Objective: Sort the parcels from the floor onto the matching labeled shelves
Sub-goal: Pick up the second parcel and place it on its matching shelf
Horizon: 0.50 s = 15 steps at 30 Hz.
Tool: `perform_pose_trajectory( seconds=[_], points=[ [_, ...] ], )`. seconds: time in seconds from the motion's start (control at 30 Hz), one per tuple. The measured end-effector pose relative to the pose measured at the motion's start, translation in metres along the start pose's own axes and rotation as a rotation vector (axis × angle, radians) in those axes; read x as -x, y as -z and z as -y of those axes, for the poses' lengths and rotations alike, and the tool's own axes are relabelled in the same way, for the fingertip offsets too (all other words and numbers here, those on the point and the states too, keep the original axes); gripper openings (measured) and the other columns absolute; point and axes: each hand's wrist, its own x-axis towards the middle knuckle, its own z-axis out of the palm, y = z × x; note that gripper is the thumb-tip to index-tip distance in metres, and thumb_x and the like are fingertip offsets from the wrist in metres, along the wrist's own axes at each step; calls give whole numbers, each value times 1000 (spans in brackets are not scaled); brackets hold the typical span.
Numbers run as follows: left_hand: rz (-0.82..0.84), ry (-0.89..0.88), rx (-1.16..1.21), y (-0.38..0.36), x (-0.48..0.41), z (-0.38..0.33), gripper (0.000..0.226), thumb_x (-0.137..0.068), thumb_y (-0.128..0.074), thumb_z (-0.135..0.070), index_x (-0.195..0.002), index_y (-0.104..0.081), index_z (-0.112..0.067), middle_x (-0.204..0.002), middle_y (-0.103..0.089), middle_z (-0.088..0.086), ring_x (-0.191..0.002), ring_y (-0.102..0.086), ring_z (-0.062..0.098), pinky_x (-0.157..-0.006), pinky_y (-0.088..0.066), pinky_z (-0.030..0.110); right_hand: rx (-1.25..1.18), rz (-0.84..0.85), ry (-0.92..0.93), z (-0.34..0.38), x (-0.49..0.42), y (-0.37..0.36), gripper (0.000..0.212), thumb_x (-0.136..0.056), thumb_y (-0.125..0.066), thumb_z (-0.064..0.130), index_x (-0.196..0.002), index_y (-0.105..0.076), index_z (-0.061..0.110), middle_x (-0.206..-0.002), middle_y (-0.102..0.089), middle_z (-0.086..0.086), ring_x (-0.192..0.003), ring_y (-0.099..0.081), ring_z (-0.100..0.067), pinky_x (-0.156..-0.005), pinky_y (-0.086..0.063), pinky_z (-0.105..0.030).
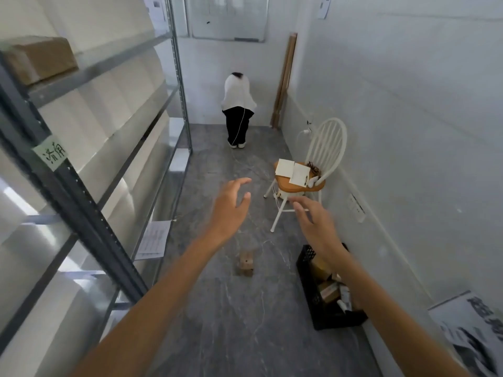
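Observation:
A small brown cardboard parcel lies on the grey floor in the aisle. A black crate by the right wall holds several more parcels. My left hand and my right hand are stretched forward above the floor, both empty with fingers spread. The metal shelf rack runs along the left; a green handwritten label is stuck on its post. One brown box sits on an upper shelf.
A white chair with a wooden seat carries papers and glasses by the right wall. Another person stands bent over at the far end. A paper sheet hangs from a low shelf. Wooden slats lean in the corner.

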Motion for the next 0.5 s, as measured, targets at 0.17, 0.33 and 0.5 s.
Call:
perform_pose_trajectory(
  seconds=[0.17,0.33,0.5],
  points=[
    [9,29,11,-6,-29,29,34,-95,-45,-17,-128,-51,-11,-133,-53,4,-125,-47,17,-103,-33,24,41,45,-39,-18,-34,-17,33,-99,-37,28,-119,-61,17,-117,-63,1,-111,-53,-14,-91,-40,-26],
    [22,59,0,-21,-63,47,34,-95,-46,-16,-128,-51,-11,-133,-54,4,-124,-48,16,-99,-30,18,22,92,-72,-43,-68,-22,32,-99,-37,30,-118,-61,19,-109,-60,7,-102,-53,-8,-89,-42,-26],
    [25,103,-3,-43,-104,61,34,-96,-46,-20,-129,-50,-15,-135,-52,4,-126,-46,16,-107,-34,29,-9,133,-73,-74,-117,-26,34,-98,-36,34,-117,-61,21,-109,-64,5,-100,-58,-9,-88,-48,-29]
  ],
)
